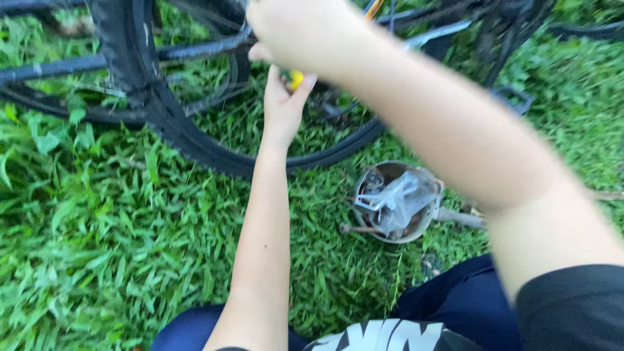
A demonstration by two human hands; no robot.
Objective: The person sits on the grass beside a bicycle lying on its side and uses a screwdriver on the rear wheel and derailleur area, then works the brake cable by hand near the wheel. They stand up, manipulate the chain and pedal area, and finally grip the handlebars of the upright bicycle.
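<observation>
Thick green grass (97,247) across the whole ground, blades long and tangled. At far left, a black bicycle tyre (195,146) lying low over the grass, curving from the top left down and across toward the middle, with thin spokes and dark frame tubes (65,65) crossing above it. Just right of that, the left hand (284,104) raised from a bare forearm that rises from the bottom edge, fingers curled together and clamped on a yellow tool handle (296,79), only a small bit of it showing between thumb and fingers. Directly above and touching that spot, the right hand (296,32) near the top edge, blurred and close to the camera, fingers bent inward over the same place by the frame; whether gripping or only resting, cannot tell. Below and to the right, a round metal tin (364,224) standing on the grass just beside the tyre's lower curve, holding a crumpled clear plastic bag (404,198) and dark rusty bits, a bolt sticking out at its left rim. Further right, a black pedal (513,99) near the top right. Along the bottom edge, dark blue shorts (468,299).
</observation>
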